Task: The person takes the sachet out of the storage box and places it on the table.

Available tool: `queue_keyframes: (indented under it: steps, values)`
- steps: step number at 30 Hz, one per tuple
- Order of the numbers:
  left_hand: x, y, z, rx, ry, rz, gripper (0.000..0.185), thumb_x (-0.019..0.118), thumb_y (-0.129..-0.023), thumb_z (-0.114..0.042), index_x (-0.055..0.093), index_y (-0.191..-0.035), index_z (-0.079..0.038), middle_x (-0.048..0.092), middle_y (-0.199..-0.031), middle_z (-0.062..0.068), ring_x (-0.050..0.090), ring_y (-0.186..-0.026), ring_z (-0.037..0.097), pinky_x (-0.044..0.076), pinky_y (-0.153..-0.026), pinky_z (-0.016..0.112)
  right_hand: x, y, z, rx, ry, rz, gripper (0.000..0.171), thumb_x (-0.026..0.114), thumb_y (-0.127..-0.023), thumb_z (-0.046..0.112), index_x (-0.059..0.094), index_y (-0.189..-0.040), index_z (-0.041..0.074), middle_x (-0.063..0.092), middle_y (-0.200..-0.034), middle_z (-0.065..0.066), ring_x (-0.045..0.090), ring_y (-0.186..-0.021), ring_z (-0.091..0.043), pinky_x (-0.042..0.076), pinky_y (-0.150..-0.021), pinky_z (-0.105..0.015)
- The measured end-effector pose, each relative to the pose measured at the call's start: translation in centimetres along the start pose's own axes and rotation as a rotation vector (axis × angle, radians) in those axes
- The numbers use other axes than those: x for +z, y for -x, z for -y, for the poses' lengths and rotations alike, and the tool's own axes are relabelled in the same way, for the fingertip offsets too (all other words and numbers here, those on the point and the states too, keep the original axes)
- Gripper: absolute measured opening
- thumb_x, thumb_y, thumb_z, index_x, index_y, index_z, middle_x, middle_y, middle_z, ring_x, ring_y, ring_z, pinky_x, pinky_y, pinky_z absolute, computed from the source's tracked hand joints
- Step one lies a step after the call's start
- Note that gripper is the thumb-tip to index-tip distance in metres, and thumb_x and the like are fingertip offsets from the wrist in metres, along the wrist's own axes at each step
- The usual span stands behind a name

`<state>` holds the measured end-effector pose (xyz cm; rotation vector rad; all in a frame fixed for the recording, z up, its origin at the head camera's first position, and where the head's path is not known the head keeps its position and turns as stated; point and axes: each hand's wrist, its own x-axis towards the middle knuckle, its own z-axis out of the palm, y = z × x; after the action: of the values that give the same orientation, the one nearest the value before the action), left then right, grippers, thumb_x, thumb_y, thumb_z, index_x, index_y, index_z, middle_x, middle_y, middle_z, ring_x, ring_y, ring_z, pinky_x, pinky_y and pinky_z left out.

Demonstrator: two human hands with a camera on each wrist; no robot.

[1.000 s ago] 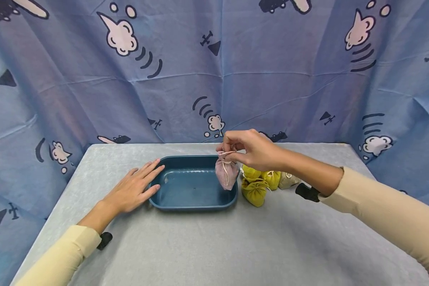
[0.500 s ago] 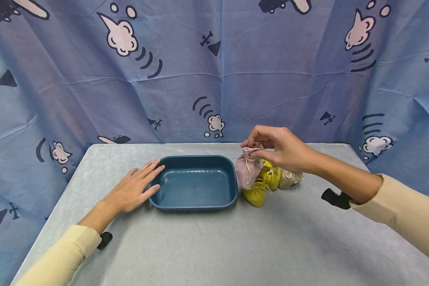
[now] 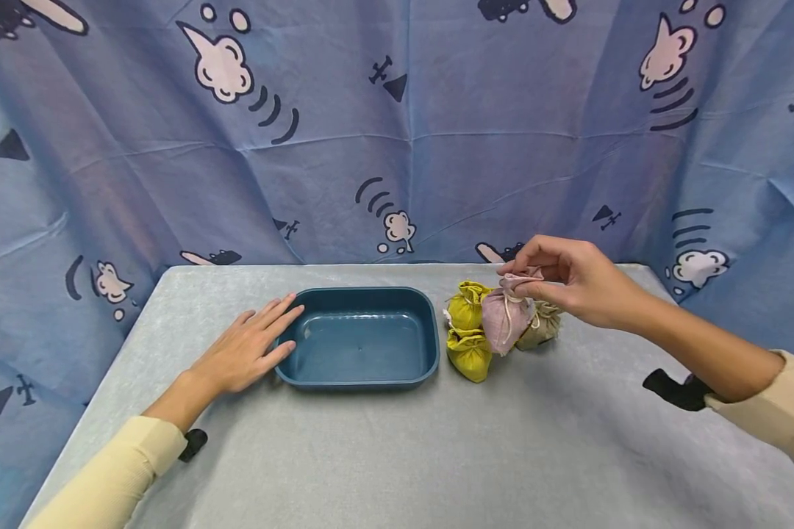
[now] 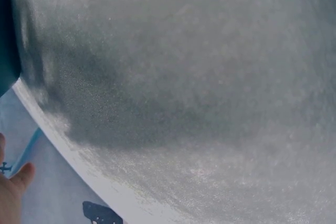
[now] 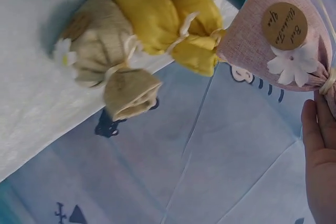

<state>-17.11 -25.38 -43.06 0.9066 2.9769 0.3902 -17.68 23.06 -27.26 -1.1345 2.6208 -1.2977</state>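
The blue tray [image 3: 360, 345] sits on the grey table [image 3: 397, 455] and serves as the landmark. The left hand [image 3: 245, 353] lies flat on the table against the tray's left end, its fingers straight and spread, the fingertips touching the rim and holding nothing. To the right of the tray, the right hand [image 3: 572, 279] pinches the gathered top of a pink pouch [image 3: 505, 323] between thumb and fingertips, so that the pouch hangs below the hand; in the right wrist view the pouch [image 5: 278, 38] shows a round tag and a small white flower. Two yellow pouches [image 3: 466, 334] lie just beside the tray's right end, one behind the other, and a beige pouch [image 3: 541, 327] lies further right, partly behind the pink one. A blue patterned cloth [image 3: 397, 132] hangs behind the table.
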Motion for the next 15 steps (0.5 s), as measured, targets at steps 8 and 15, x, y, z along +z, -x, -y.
queue_keyframes:
  steps: [8, 15]
  values:
    - [0.0, 0.0, 0.0, 0.007, 0.002, 0.002, 0.063, 0.043, -0.105, -0.044, 0.025, -0.160, -0.018, 0.013, -0.167, 0.002, 0.023, -0.149, 0.032, 0.026, -0.111, 0.061, -1.2, 2.4, -1.0, 0.061, 0.020, -0.020, 0.025, 0.069, -0.084, -0.015, 0.061, -0.102, 0.001, 0.074, -0.109, 0.000, 0.072, -0.091, -0.009, 0.058, -0.068, -0.024]
    - [0.0, 0.0, 0.0, 0.005, 0.005, 0.000, 0.063, 0.048, -0.104, -0.039, 0.027, -0.159, -0.016, 0.014, -0.167, 0.004, 0.024, -0.149, 0.033, 0.026, -0.111, 0.062, -0.6, 3.8, -2.8, 0.094, 0.009, -0.004, 0.026, 0.071, -0.083, -0.013, 0.063, -0.100, 0.005, 0.073, -0.107, -0.008, 0.072, -0.090, -0.011, 0.058, -0.067, -0.025]
